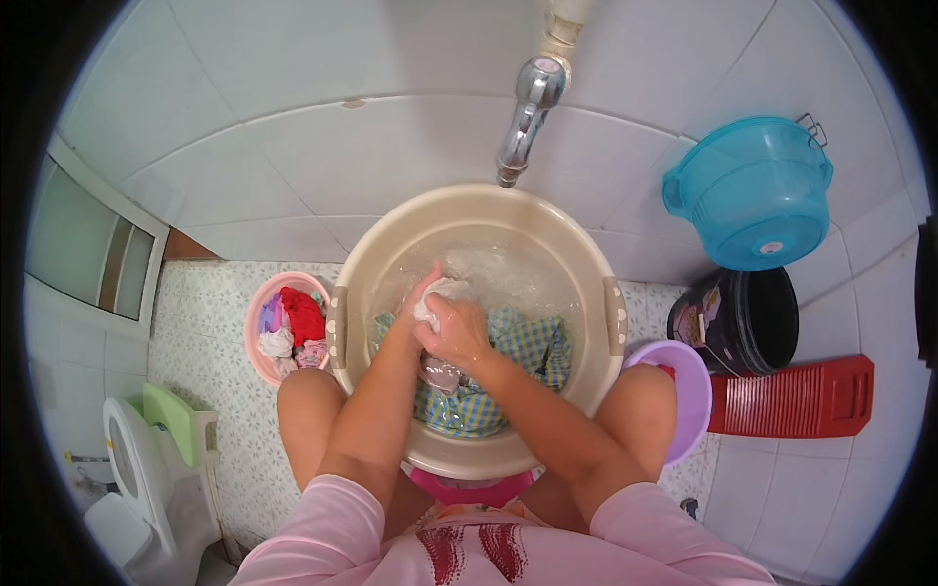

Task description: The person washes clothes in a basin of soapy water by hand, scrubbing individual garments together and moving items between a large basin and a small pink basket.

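Note:
Both hands are over a large beige plastic basin (pixel 469 458) that holds water. Between them is a wet, white cloth item (pixel 438 293), bunched up. My right hand (pixel 462 329) grips it with curled fingers. Against its other side lies my left hand (pixel 416 300), thumb or finger pointing up, partly hidden by the cloth and the right hand. A blue, yellow and green checked garment (pixel 535 348) is soaking in the basin. Just below my hands a pale pinkish piece of cloth (pixel 442 375) lies over the checked fabric.
A chrome faucet (pixel 524 124) hangs over the basin's far rim. To the left is a pink tub (pixel 256 359) of clothes. At right are a purple basin (pixel 692 417), a black bucket (pixel 714 315), a red washboard (pixel 795 399) and a hanging blue basin (pixel 758 190).

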`<control>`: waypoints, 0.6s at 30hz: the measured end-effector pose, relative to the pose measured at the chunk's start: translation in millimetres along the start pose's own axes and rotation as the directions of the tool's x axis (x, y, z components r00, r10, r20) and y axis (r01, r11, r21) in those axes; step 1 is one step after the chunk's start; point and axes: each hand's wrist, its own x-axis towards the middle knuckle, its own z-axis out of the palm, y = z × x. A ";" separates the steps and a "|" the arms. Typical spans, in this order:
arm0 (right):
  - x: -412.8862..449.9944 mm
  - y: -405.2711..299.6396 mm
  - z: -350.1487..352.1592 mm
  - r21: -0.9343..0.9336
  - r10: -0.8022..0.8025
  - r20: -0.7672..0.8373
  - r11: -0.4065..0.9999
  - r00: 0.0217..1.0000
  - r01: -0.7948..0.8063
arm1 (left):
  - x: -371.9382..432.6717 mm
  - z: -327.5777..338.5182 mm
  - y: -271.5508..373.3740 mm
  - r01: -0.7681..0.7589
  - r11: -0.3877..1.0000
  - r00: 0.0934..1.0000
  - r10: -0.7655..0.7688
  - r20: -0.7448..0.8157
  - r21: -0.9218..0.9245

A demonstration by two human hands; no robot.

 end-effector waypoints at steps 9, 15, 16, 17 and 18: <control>5.2 70.6 -30.6 -0.216 0.280 -0.206 0.922 0.938 -0.322 | -4.1 56.8 -20.5 -0.017 1.000 0.940 0.020 -0.341 0.013; -15.1 100.7 -20.4 -0.330 0.212 -0.371 0.880 0.904 -0.342 | -1.1 30.9 -27.6 0.115 -0.136 0.778 0.628 -0.004 0.984; -17.1 102.0 -22.7 -0.376 0.404 -0.093 0.832 0.910 -0.408 | -9.3 50.4 -33.5 0.267 -0.250 0.798 0.599 -0.068 0.931; -18.9 103.8 -25.9 -0.440 0.568 0.182 0.777 0.803 -0.450 | -8.9 55.0 -34.4 0.263 -0.249 0.802 0.594 -0.068 0.932; -15.1 94.5 -29.7 -0.432 0.560 0.192 0.786 0.806 -0.443 | -16.9 58.2 -31.3 0.380 -0.266 0.802 0.572 -0.172 0.886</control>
